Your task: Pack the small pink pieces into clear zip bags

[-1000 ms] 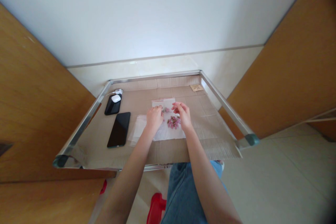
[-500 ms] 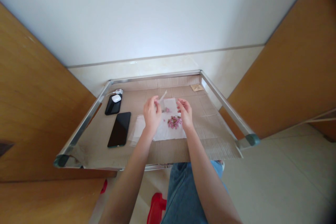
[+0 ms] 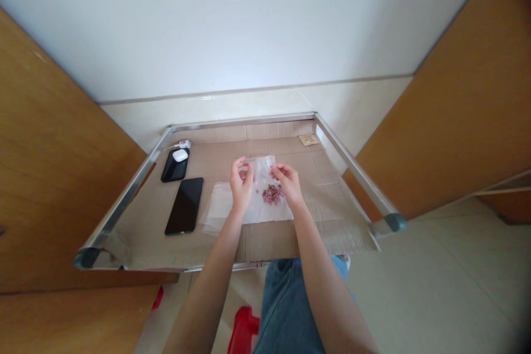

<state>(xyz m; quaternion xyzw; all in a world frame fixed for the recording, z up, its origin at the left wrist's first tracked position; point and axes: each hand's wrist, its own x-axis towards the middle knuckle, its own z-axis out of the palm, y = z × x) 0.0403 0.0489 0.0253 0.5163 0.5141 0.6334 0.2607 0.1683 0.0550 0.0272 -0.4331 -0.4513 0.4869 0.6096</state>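
My left hand (image 3: 241, 183) and my right hand (image 3: 288, 181) pinch the edges of a clear plastic bag (image 3: 262, 168) from either side, its film lying in front of the fingers. Below my right hand, a small pile of pink and brown beads (image 3: 272, 194) rests on a white sheet (image 3: 271, 214). Some film overlaps the beads, so I cannot tell whether they lie inside the bag. A flat clear plastic sheet (image 3: 219, 204) lies next to my left wrist.
To the left lie a black smartphone (image 3: 185, 206) and a second dark phone (image 3: 174, 167) under white earbuds case (image 3: 180, 155). Cardboard (image 3: 327, 232) lines a metal-edged tray (image 3: 243, 118). A small tan card (image 3: 310, 140) sits at the back. My jeans (image 3: 286, 310) and a red object (image 3: 243, 332) lie below.
My left hand has dropped from its raised position and moved onto the bag. The clear bag now spans both hands. The head view has shifted slightly.
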